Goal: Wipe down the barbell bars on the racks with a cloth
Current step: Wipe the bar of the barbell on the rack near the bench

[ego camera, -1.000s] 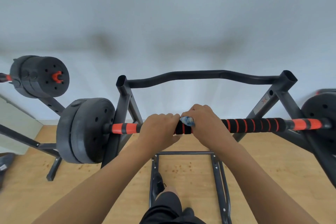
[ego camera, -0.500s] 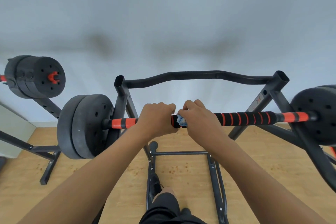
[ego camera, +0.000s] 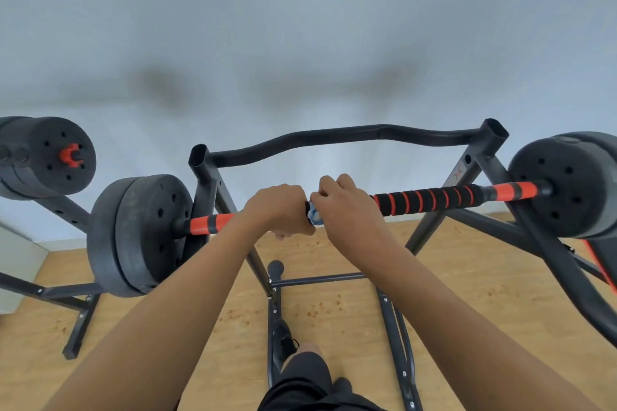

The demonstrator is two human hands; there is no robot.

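On the rack (ego camera: pixel 334 137), mid-frame, the barbell bar (ego camera: pixel 430 198) is laid w/ its long axis left-right, right end slightly higher. It is gripped by the left hand (ego camera: pixel 277 210); the cloth (ego camera: pixel 314 217) is clenched onto it by the right hand (ego camera: pixel 345 210), just beside. The bar is crossed by rack uprights (ego camera: pixel 203 177) inboard of the black plates (ego camera: pixel 140 233); a 2nd loaded barbell (ego camera: pixel 50 157) is seen far left.

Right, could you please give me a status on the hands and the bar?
Left hand grips barbell bar mid-span. Right hand holds blue cloth on the bar beside it. Striped grip rightward looks unobstructed.
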